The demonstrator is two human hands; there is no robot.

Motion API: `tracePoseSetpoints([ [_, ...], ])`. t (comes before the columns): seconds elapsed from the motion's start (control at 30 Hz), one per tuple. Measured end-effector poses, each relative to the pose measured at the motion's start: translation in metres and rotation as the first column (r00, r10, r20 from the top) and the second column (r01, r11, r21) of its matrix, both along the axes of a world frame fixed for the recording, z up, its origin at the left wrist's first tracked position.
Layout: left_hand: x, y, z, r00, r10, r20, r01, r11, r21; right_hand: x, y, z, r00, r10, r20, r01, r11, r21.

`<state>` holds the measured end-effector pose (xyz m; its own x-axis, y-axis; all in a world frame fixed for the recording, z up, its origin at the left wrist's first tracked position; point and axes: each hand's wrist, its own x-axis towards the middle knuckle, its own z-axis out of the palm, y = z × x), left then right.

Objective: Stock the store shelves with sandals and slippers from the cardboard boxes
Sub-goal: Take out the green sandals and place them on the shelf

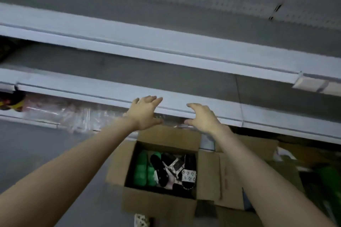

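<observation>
An open cardboard box [158,202] stands on the floor below me. Inside lie green slippers [143,168], black sandals [159,169] and a white studded sandal [188,175]. Grey store shelves run across the view; the lower shelf edge [92,92] passes just behind my hands. My left hand [144,113] and my right hand [203,118] are stretched out above the box at the shelf edge, fingers spread, holding nothing. The upper shelf [147,44] is bare where I can see it.
Clear plastic bags [73,114] lie under the lower shelf at the left. Dark items [11,101] sit at the far left. More flattened and open cardboard [258,153] lies on the floor to the right. Grey floor [36,143] shows at the left.
</observation>
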<state>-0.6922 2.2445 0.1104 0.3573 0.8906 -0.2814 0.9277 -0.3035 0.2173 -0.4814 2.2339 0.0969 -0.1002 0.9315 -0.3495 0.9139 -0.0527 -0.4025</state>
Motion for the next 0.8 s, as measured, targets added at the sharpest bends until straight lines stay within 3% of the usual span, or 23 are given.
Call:
tracePoseSetpoints([
  [0.13, -0.011, -0.002, -0.105, 1.000, 0.014, -0.010, -0.016, 0.982, -0.186, -0.008, -0.008, -0.109, 0.996, -0.060, -0.067, 0.046, 0.981, -0.191],
  [0.23, -0.018, -0.004, -0.184, 1.000, 0.018, -0.015, -0.022, 0.953, -0.301, -0.013, -0.015, -0.190, 0.996, -0.091, -0.022, 0.081, 0.951, -0.298],
  [0.5, -0.041, -0.029, -0.393, 0.994, 0.088, -0.060, -0.107, 0.855, -0.507, -0.041, -0.039, -0.396, 0.995, -0.098, -0.028, 0.081, 0.922, -0.377],
  [0.8, -0.061, -0.052, -0.569, 0.981, 0.135, -0.139, -0.193, 0.759, -0.622, -0.073, -0.059, -0.571, 0.999, -0.027, -0.038, 0.008, 0.903, -0.429],
])
